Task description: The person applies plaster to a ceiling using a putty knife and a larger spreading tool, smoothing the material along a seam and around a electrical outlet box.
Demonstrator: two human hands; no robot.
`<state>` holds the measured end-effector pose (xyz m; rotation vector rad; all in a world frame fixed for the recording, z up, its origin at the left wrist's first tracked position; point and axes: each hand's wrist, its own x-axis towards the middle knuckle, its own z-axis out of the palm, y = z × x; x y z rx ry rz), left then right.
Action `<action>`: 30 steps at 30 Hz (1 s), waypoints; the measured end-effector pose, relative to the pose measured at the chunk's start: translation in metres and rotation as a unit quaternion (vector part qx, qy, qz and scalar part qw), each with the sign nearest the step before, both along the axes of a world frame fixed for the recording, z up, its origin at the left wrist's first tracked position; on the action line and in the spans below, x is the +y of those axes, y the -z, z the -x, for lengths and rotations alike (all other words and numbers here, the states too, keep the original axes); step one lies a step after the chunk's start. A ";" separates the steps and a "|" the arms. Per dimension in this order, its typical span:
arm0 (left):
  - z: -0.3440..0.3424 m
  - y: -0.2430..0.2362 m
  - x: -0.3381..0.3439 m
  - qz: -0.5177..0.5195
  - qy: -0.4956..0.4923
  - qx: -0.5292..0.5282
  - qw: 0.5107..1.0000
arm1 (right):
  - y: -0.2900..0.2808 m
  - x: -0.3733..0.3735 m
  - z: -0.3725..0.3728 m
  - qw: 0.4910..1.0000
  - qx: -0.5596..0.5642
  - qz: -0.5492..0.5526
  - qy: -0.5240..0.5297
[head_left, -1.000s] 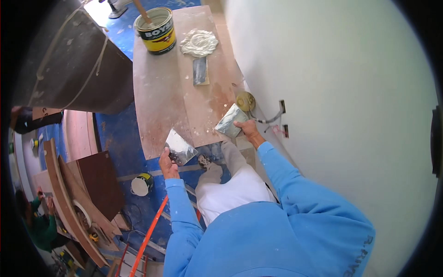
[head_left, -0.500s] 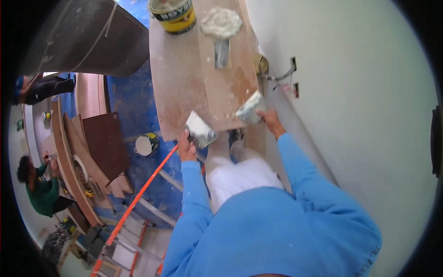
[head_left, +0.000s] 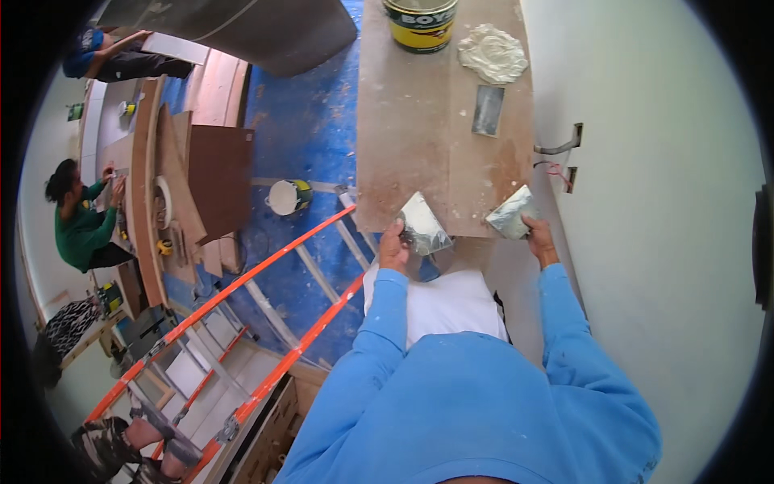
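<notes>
Head view: two flat blades in hand at the near end of the desk.
Left hand grips the left blade, fingers pinching its left edge; blade smeared pale, lying across the desk's near edge as seen from above. Right hand pinches the right blade at its lower right, thumb on the upper face, other fingers mostly hidden beneath; blade near the desk's right corner. Blades well apart; contact with desk cannot be told. On the desk: a third blade, flat, a mound of white paste just beyond it, and a yellow-and-black can left of the paste. Orange-railed ladder stands to the left.
</notes>
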<state>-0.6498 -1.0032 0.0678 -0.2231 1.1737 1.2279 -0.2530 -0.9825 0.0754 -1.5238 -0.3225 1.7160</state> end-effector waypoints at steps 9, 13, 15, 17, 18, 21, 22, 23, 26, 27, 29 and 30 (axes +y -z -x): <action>0.053 -0.068 -0.014 0.063 0.281 0.058 0.956 | -0.020 -0.008 0.009 0.994 -0.016 -0.071 0.086; 0.094 -0.125 0.039 -0.070 0.345 0.093 0.931 | -0.013 -0.017 0.026 0.989 -0.042 -0.085 0.118; 0.129 -0.133 0.076 -0.059 0.392 0.054 0.917 | 0.005 -0.025 0.036 0.981 -0.091 -0.069 0.157; 0.158 -0.122 0.117 -0.087 0.396 0.005 0.914 | -0.003 -0.031 0.044 0.960 -0.141 -0.063 0.233; 0.165 -0.120 0.142 -0.106 0.400 -0.003 0.910 | -0.013 -0.024 0.058 0.939 -0.162 -0.072 0.294; 0.207 -0.103 0.223 -0.098 0.450 0.026 0.887 | -0.034 -0.028 0.087 0.866 -0.203 -0.036 0.455; 0.233 -0.090 0.248 -0.116 0.470 0.053 0.873 | -0.041 -0.035 0.113 0.837 -0.206 -0.010 0.507; 0.240 -0.086 0.267 -0.119 0.450 0.077 0.882 | -0.063 -0.026 0.141 0.802 -0.196 -0.034 0.564; 0.284 -0.081 0.333 -0.128 0.450 0.004 0.884 | -0.086 -0.037 0.242 0.714 -0.085 -0.064 0.692; 0.281 -0.095 0.350 -0.131 0.468 0.006 0.874 | -0.077 -0.043 0.268 0.672 -0.047 -0.020 0.739; 0.289 -0.078 0.382 -0.109 0.494 -0.036 0.862 | -0.085 -0.033 0.323 0.633 -0.017 -0.070 0.771; 0.283 -0.081 0.388 -0.065 0.474 -0.050 0.877 | -0.088 -0.023 0.339 0.633 -0.010 -0.071 0.771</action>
